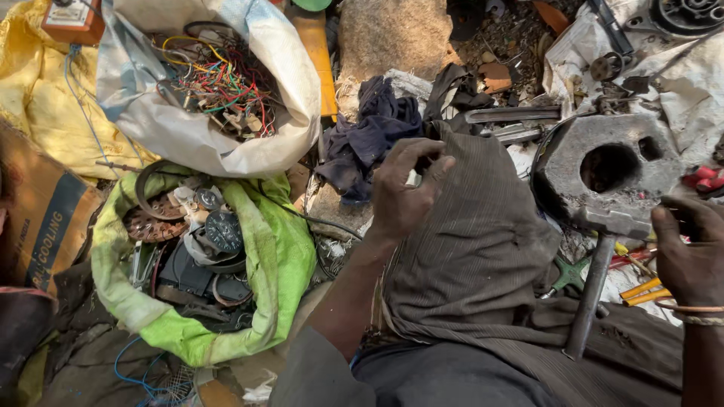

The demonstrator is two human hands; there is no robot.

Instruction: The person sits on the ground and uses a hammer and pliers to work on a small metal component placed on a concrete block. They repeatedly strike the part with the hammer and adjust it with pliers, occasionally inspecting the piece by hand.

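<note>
My left hand point(403, 188) is raised above my bent knee point(475, 226), its fingers curled around a small pale piece point(413, 179) pinched at the thumb. My right hand point(690, 252) rests at the right edge beside a heavy metal block with a round hole point(611, 162); what it holds, if anything, is hidden. A hammer point(596, 279) with a metal handle leans against my leg just left of that hand, head up under the block.
A white sack of coloured wires point(219, 83) lies at top left. Below it a green bag point(279, 256) holds gauges and scrap parts. A dark blue cloth point(369, 136), yellow-handled tools point(641, 290) and loose scrap lie around.
</note>
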